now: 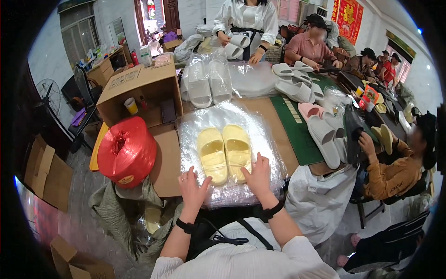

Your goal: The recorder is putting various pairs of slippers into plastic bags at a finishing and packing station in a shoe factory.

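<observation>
While both hands lie flat and open on a stack of clear plastic bags (232, 153) at the near edge of the worktop (274, 125), neither grips anything: the left hand (193, 186) presses the film just beside the heel of the left slipper, and the right hand (258, 174) rests against the heel of the right one. Between them sits a pair of pale yellow slippers (224, 152), side by side, toes pointing away, each with a wide closed strap and a smooth moulded sole. Left of the bags, at the worktop's left edge, stands a big red spool of plastic twine (126, 151). Beyond it an open brown cardboard box (139, 88) holds a yellow cup (131, 106). Farther back lie white slippers in clear bags (206, 83). A green mat (297, 130) covers the right side, and a red hanging sign with gold figures (347, 16) is on the far wall.
</observation>
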Demonstrator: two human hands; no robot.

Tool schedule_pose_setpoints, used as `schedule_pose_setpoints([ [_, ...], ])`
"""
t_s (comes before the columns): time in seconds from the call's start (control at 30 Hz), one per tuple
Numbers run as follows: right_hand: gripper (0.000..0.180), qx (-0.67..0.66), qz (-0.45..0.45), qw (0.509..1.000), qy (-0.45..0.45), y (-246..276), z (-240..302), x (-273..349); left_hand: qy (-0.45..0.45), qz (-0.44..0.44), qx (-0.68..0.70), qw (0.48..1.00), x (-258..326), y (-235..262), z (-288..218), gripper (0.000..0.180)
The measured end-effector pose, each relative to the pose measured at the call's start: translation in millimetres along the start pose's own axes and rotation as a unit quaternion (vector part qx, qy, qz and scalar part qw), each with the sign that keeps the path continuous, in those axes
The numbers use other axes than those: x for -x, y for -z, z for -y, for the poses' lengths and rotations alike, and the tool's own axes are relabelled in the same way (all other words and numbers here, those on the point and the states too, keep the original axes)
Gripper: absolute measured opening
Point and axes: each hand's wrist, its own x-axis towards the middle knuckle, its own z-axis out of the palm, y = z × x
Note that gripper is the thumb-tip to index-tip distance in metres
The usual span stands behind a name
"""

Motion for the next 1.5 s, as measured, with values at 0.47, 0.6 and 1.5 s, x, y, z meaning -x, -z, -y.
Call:
schedule_pose_setpoints([
  [0.47, 0.047, -0.119, 0.162, 0.979, -0.027, -1.9, -17.6, -27.2, 0.076, 0.078, 0.033, 0.993, -26.9, -8.9, -0.3, 0.057],
  [0.6, 0.053, -0.173, 0.108, 0.977, -0.066, 6.9, -28.5, -25.8, 0.087, 0.102, 0.169, 0.976, -30.8, -36.6, -9.8, 0.059],
  [1.5, 0.050, -0.441, 0.021, 0.897, -0.013, 40.3, 60.8, 25.1, 0.279, 0.230, 0.723, 0.588, -8.4, 25.5, -51.2, 0.040],
])
